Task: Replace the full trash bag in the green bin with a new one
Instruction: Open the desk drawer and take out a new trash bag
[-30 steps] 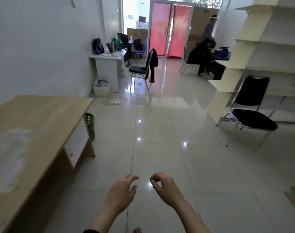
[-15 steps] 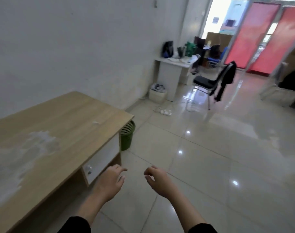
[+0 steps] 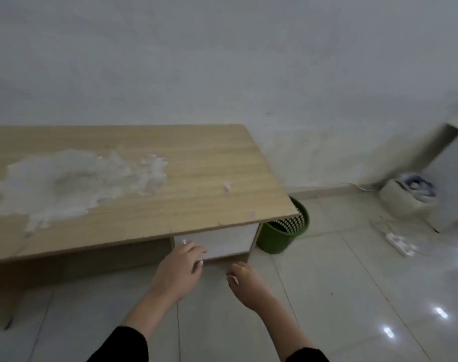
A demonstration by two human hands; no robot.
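Wooden desk [image 3: 196, 178] against white wall [image 3: 222, 61] — green bin [image 3: 280, 235] beside; tiled floor [image 3: 353, 283]

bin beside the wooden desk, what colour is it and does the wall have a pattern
Green bin, with a slotted wall near the rim; seen in the head view, partly hidden behind the desk corner.

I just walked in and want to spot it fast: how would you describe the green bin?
Find the long wooden desk against the white wall. The green bin stands on the floor at its right end, half tucked under the corner. Unlike the white bin further right, it is green with slotted sides.
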